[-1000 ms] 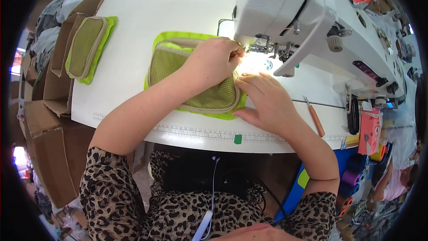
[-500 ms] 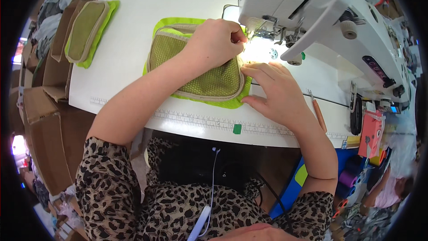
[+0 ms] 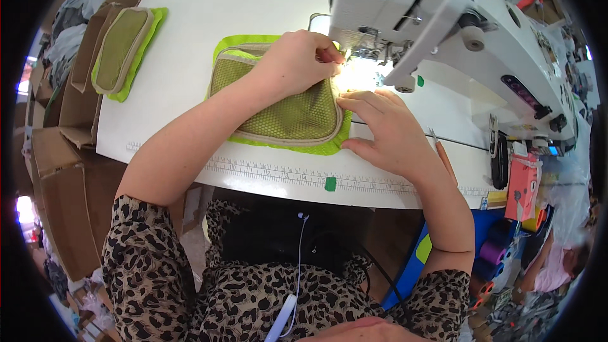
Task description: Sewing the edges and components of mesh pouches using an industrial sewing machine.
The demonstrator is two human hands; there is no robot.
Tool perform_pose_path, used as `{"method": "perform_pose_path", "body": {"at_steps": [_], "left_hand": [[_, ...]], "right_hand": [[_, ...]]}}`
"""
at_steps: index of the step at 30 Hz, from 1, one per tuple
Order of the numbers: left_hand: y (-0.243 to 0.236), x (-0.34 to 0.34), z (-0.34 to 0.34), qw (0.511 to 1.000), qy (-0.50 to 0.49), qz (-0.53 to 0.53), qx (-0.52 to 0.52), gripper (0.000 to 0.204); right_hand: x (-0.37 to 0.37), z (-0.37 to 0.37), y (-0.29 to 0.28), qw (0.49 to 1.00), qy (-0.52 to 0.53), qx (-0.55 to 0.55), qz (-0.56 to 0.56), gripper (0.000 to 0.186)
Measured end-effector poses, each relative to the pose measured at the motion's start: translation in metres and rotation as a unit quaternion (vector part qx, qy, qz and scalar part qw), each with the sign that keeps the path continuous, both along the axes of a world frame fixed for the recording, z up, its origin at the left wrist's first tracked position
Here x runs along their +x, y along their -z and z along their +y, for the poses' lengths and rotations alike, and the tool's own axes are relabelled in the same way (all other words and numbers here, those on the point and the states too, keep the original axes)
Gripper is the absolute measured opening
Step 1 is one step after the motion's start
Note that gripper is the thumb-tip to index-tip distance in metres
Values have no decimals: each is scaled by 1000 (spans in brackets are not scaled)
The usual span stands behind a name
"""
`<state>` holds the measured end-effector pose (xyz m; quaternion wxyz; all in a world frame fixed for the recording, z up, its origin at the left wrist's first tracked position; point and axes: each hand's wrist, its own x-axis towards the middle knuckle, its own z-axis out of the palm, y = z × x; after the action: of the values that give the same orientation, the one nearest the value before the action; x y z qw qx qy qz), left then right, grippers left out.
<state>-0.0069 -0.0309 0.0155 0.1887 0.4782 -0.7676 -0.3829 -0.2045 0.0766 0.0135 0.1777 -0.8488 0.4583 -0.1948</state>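
A green mesh fabric panel (image 3: pixel 288 119) with beige binding and a bright lime border lies on the white table, its right side close under the sewing machine's needle area. My left hand (image 3: pixel 297 63) reaches over it, thumb and fingers pinched at its upper right edge beside the needle. My right hand (image 3: pixel 386 130) rests at the panel's right edge, fingers stretched along the binding and thumb apart, touching the lime border. The white sewing machine (image 3: pixel 430 25) stands at the upper right, its lamp glaring over the needle plate. That glare and my fingers hide the stitching point.
A smaller green mesh panel (image 3: pixel 123 50) lies at the table's left edge, by open cardboard boxes (image 3: pixel 63 177). A ruler strip (image 3: pixel 272 174) runs along the front edge. An orange-handled tool (image 3: pixel 445 161) and black-handled snips (image 3: pixel 500 161) lie right of my right hand.
The whole view has shifted slightly, with the machine now a little further left in the picture. Both hands keep nearly the same hold on the panel.
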Motion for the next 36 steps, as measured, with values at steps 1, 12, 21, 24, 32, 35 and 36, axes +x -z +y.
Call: {"method": "perform_pose_path", "body": {"at_steps": [1,12,21,24,32,35,36], "left_hand": [[-6,0,-1,999,-1,-28,32,17],[12,-13,-15,992,2,-117,-46,29],[5,-13,-18,988,71,-123,-54,26],[12,-13,-16,986,70,-130,-76,26],[22,-10,-18,993,42,-69,-80,23],[23,-10,-19,992,51,-89,-72,23],[23,-9,-19,993,42,-89,-68,23]], "right_hand": [[-2,1,-1,1000,6,-1,-3,52],[-3,3,30,976,-69,-195,66,25],[-10,-2,36,970,-121,-210,23,11],[-15,-3,30,969,-115,-215,34,8],[-11,-1,26,976,-96,-194,16,10],[-9,-2,27,981,-93,-171,15,13],[-9,-3,27,982,-94,-162,23,15]]}}
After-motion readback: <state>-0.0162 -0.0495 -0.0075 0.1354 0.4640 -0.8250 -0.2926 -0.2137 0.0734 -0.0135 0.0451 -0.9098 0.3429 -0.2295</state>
